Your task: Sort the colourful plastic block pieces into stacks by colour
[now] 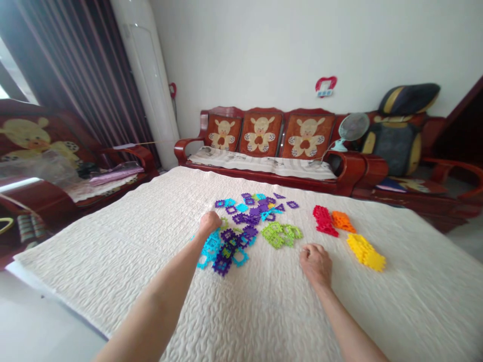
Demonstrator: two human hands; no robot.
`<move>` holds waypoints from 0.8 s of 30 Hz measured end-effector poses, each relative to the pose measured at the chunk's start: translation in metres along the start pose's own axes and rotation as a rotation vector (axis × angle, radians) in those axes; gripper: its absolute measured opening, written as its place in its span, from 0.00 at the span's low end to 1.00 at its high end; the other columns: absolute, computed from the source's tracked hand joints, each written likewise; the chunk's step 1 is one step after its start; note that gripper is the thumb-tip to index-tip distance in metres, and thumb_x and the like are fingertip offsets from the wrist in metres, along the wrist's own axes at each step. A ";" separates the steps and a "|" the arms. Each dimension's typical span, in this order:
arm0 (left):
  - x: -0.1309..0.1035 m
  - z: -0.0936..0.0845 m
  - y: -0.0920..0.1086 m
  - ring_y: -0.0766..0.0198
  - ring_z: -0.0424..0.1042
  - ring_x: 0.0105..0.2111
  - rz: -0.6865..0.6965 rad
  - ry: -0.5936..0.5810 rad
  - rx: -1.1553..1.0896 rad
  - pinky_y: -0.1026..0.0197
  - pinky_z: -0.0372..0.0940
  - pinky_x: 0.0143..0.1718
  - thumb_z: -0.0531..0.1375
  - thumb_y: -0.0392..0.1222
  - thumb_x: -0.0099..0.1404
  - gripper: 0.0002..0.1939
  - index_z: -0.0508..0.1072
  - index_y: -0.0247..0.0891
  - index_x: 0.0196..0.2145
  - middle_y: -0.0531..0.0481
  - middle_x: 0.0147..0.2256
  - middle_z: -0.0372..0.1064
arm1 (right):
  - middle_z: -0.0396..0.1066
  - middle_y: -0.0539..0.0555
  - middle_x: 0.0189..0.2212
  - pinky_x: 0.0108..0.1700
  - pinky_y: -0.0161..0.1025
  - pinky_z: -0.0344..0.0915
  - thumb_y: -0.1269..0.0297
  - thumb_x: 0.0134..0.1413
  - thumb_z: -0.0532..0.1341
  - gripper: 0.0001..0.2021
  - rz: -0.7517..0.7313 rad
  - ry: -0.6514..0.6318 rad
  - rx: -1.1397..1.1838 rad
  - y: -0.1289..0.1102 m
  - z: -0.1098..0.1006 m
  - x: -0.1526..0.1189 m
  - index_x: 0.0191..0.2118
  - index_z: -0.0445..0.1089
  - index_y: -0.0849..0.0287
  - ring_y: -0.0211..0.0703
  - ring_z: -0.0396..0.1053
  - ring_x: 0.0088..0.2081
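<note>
My left hand (210,221) is closed at the left side of the mixed pile, above light blue pieces (210,246); what its fingers hold, if anything, is hidden. Purple pieces (249,218) lie beside and behind it, mixed with blue and green ones. Closed fingers show on my right hand (316,257), which rests on the quilted cover just right of the green pieces (279,234); I cannot make out anything in it. Beyond it lie a red stack (323,221), an orange stack (342,221) and a yellow stack (366,252).
A cream quilted cover (143,226) spreads under the pieces. Behind it stands a wooden sofa (264,177) with bear cushions, and a small fan (353,126) is at its right end. Wooden armchairs flank both sides; a purple curtain (90,65) hangs at the left.
</note>
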State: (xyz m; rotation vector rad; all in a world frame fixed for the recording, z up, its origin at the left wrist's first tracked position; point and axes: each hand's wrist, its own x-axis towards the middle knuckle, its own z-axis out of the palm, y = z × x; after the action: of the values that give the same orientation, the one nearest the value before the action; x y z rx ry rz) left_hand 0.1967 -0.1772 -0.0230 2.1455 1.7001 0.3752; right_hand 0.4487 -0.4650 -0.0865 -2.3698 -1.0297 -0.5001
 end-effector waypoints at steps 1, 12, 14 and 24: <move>-0.002 -0.002 0.000 0.52 0.73 0.44 -0.011 0.019 -0.013 0.58 0.66 0.42 0.61 0.41 0.56 0.13 0.76 0.38 0.40 0.39 0.41 0.75 | 0.73 0.58 0.38 0.40 0.39 0.57 0.71 0.51 0.55 0.10 -0.003 0.004 0.003 0.001 0.001 0.000 0.33 0.74 0.61 0.44 0.66 0.36; -0.039 0.032 0.081 0.63 0.75 0.40 0.089 -0.055 -0.314 0.65 0.66 0.43 0.60 0.39 0.58 0.15 0.78 0.41 0.44 0.49 0.39 0.78 | 0.73 0.57 0.37 0.41 0.39 0.57 0.71 0.52 0.54 0.11 -0.005 0.008 -0.001 0.004 0.005 -0.001 0.35 0.74 0.61 0.44 0.66 0.36; -0.051 0.049 0.103 0.62 0.75 0.40 0.112 -0.092 -0.339 0.64 0.67 0.43 0.61 0.39 0.57 0.15 0.78 0.40 0.43 0.48 0.38 0.78 | 0.73 0.57 0.37 0.41 0.39 0.58 0.71 0.52 0.55 0.11 -0.005 0.003 -0.006 0.004 0.005 -0.001 0.35 0.75 0.61 0.44 0.67 0.36; -0.071 0.063 0.129 0.64 0.73 0.46 0.250 -0.124 -0.368 0.65 0.65 0.47 0.58 0.39 0.61 0.20 0.74 0.41 0.51 0.49 0.45 0.76 | 0.74 0.58 0.36 0.41 0.39 0.57 0.70 0.51 0.54 0.11 -0.022 0.024 -0.004 0.004 0.005 0.000 0.34 0.75 0.61 0.44 0.66 0.34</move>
State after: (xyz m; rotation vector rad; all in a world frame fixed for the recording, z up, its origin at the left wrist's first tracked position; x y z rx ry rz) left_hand 0.3198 -0.2793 -0.0199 2.0561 1.1898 0.5630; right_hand 0.4526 -0.4647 -0.0913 -2.3523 -1.0466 -0.5373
